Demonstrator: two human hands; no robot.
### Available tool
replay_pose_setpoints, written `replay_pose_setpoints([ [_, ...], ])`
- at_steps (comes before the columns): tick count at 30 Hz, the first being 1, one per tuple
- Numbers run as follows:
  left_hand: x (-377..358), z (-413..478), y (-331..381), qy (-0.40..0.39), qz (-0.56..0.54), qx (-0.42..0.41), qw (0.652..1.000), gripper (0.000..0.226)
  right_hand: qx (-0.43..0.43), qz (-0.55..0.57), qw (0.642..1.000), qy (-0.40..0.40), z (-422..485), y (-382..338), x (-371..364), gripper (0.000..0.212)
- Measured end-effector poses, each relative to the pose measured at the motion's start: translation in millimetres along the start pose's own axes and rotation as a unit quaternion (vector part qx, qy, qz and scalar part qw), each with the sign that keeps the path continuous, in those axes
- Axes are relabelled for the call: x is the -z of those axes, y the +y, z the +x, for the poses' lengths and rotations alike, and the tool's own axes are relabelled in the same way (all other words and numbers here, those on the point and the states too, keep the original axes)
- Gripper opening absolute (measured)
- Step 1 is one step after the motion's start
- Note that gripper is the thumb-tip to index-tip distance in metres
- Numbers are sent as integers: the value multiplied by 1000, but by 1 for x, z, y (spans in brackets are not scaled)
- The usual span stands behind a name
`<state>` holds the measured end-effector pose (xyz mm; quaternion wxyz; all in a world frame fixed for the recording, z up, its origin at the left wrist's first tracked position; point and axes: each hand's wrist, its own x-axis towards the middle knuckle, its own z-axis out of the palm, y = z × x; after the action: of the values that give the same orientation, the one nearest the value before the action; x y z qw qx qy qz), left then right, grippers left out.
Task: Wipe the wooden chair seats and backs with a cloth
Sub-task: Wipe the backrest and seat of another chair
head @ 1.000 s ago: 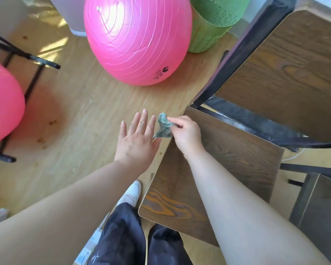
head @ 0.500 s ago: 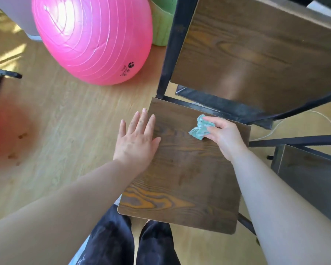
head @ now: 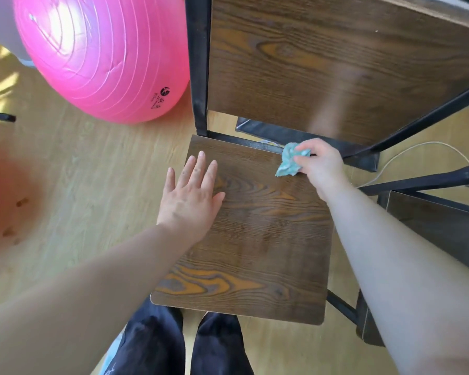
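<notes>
Head view: a squarish dark-grained wooden seat point(head: 255, 239) fills the centre, its flat wooden back point(head: 322, 63) at upper right. The right grip point(head: 321, 169) pinches a crumpled teal cloth point(head: 289, 161) at the seat's top edge; the left grip point(head: 191, 196), released, lies flat on its left side.

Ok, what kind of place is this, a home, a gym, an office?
Likely a home or small activity room, though I can't be sure: light wood-look floor, a big pink exercise ball beside the wooden chair with a black metal frame, and a second similar chair at the right.
</notes>
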<state>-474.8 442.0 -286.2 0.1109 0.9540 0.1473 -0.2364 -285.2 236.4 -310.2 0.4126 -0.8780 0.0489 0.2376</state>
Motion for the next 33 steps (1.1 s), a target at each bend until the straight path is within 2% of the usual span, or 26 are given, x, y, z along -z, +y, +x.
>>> replay_pose_setpoints([
  [4, -2, 2, 3, -2, 1, 4, 1000, 65, -29, -86, 996, -17, 29, -2, 17, 32],
  [9, -6, 5, 9, -2, -7, 1, 1000, 65, -61, -236, 970, -23, 47, -10, 24, 41],
  [13, -7, 10, 16, -8, -3, -11, 1000, 65, -84, -302, 949, -36, 61, -10, 16, 41],
  [16, -7, 19, 23, -8, 5, -20, 1000, 64, -115, -301, 944, -72, 67, -9, 12, 38],
  [20, -6, 35, 31, -7, 12, -26, 1000, 64, -100, -284, 942, -148, 81, 1, 11, 26],
  [23, -9, 44, 35, -8, 23, -33, 999, 64, -109, -288, 936, -172, 81, -1, 11, 24],
  [28, -13, 53, 40, -4, 49, -44, 998, 65, -98, -336, 915, -201, 80, 0, 13, 39],
  [33, -15, 59, 44, -7, 56, -43, 997, 65, -73, -358, 901, -235, 79, 0, 16, 41],
])
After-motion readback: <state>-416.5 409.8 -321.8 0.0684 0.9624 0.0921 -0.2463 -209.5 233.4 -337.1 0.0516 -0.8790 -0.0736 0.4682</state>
